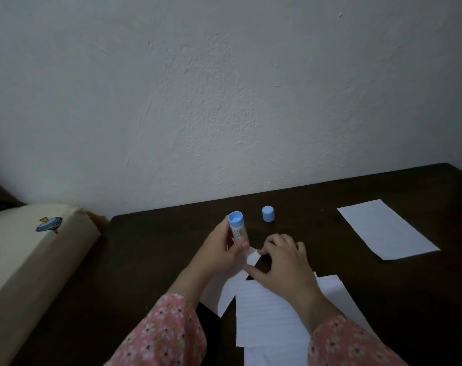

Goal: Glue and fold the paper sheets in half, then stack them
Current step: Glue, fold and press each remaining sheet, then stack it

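Dark wooden table (356, 273) is set against a white wall (224, 88). Cream cushion (26, 273) is seen at left. Folded paper stack (386, 229) is laid far right; unfolded lined sheets (267, 315) near centre. One sheet (252, 257) is pinned under right hand (285, 262), fingers bent, pressing. Uncapped glue stick (237, 228) is gripped upright by left hand (222, 253). Blue cap (268, 213) is stood just behind, apart.

The person wears long pink sleeves (171, 331) printed with small white flowers; both hands are bare, without rings.
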The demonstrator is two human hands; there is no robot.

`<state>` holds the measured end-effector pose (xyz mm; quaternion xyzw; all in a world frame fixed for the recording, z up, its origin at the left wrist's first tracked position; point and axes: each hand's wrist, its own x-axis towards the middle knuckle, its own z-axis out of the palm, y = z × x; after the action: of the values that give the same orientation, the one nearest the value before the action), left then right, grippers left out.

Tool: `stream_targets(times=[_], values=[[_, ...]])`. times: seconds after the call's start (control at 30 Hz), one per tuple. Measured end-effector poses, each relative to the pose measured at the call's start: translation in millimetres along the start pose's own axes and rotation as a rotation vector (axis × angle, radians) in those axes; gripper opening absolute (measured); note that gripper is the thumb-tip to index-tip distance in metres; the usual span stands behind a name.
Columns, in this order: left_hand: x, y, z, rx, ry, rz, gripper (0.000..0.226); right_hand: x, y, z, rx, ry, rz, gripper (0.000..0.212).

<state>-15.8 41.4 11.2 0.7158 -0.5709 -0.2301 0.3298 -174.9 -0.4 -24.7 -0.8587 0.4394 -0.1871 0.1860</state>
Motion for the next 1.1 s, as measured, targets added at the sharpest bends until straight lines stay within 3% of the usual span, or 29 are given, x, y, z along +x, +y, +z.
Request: stream_targets(times=[0.53,0.77,0.83,1.1], values=[[11.5,-24.1,-17.9,-0.045,0.187,-0.136,0.051,1.4,0.8,4.0,-0.022,-0.005,0.02,0.049],[-7.5,-41.7,-29.5,-0.772,0.633,-0.311,0.044,0.7,1.2,4.5,-0.028,0.028,0.006,0.043],[-15.7,-42.2,-38.0,-0.899,0.695,-0.333,0.04,-0.1,0.7,4.4,-0.031,0.037,0.012,0.041],[-67.7,-48.4,-46.0,-0.86,0.65,-0.395,0.023,-0.6,1.5,7.1,-0.072,0.035,-0.014,0.046]])
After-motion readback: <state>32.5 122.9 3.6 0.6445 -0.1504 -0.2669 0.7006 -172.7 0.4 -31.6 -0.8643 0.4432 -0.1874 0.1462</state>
